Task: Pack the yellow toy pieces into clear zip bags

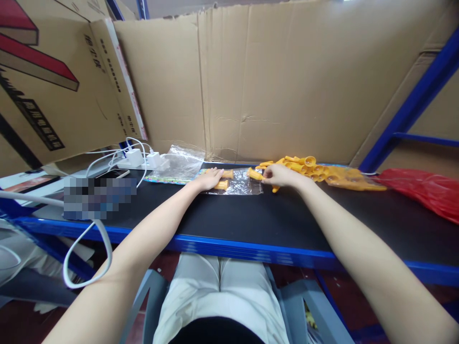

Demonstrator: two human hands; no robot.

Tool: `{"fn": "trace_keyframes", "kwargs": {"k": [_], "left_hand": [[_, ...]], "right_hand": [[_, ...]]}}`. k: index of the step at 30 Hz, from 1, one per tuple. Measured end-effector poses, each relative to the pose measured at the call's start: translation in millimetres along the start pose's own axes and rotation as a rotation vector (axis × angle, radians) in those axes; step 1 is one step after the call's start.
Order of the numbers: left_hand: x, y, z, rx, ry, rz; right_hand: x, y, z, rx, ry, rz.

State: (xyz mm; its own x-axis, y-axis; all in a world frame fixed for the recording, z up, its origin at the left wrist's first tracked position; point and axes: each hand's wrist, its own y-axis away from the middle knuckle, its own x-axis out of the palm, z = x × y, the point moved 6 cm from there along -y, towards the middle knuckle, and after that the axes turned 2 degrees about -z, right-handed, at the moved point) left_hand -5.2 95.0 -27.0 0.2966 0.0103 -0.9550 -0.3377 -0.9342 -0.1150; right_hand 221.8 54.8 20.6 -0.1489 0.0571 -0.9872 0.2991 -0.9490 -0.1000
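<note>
**Yellow Pieces and a Clear Bag on a Black Bench**

Reaching forward over a black table with a blue front edge, both bare arms stretch toward a clear plastic bag that lies flat near the far side of the surface. The left hand rests palm down on the bag's left end, fingers spread loosely and gripping nothing; two small yellow pieces lie just beside its fingertips, apparently inside the bag. The right hand is at the bag's right edge, its thumb and fingers pinched around another yellow plastic piece that points left toward the bag's mouth.

Just behind and to the right of the right hand sits a heap of yellow parts, trumpet-shaped ones among them, spilling onto a yellowish bag. Further right lies a crumpled red plastic bag. To the left of the working bag is a stack of more clear bags with a coloured strip along the near edge. Beyond that, white chargers and cables sit beside a phone. Brown cardboard walls off the back of the bench, and a printed carton leans at the left. Blue shelving posts rise at the right. Light trousers show below the table edge.
</note>
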Motion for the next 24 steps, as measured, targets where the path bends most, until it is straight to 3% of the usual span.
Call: {"fn": "trace_keyframes", "kwargs": {"k": [5,10,14,18,24], "left_hand": [[1.4,0,-6,0.017,0.011,-0.008],[1.9,0,-7,0.0,0.024,-0.009],[2.8,2,-11,0.018,0.025,-0.007],[4.0,3,-17,0.031,0.023,0.0],[4.3,3,-21,0.046,0.007,0.021]], "right_hand": [[-7,2,17,-0.054,0.056,-0.116],[-2,1,26,-0.128,0.114,-0.092],[-5,1,27,-0.147,0.166,-0.157],[-7,2,31,-0.13,0.251,-0.226],[-4,2,37,-0.082,0.332,-0.23]]}}
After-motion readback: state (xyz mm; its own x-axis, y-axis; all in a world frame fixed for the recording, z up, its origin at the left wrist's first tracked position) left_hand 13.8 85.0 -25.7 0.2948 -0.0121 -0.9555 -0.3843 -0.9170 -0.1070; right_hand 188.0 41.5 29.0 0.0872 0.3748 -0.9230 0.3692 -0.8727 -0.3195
